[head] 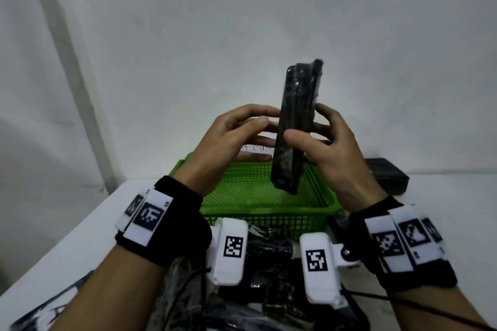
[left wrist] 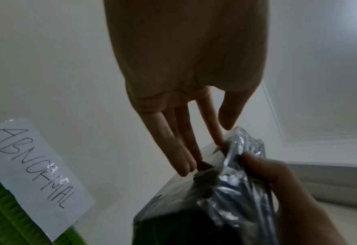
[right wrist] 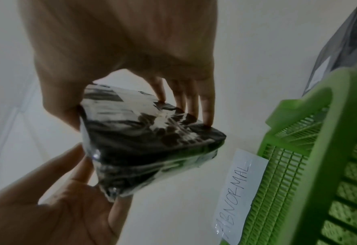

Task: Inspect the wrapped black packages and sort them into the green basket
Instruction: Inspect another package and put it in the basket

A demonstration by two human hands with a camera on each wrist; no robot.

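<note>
Glossy film over black package (head: pixel 294 126), upright at frame centre above green basket (head: pixel 317 191). Right hand (head: pixel 330 153) pinches its edges; left hand (head: pixel 228 142) fingers straight, touching. Likely light, stiff, slippery: grip the narrow edges, not the loose film.

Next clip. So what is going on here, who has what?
A person holds one wrapped black package upright above the green basket, inspecting it. The right hand grips it with thumb in front and fingers behind; the left hand touches its other side with straight fingers. A paper label reading ABNORMAL is stuck on the basket, which looks empty. More wrapped black packages lie piled near the person, unsorted.
</note>
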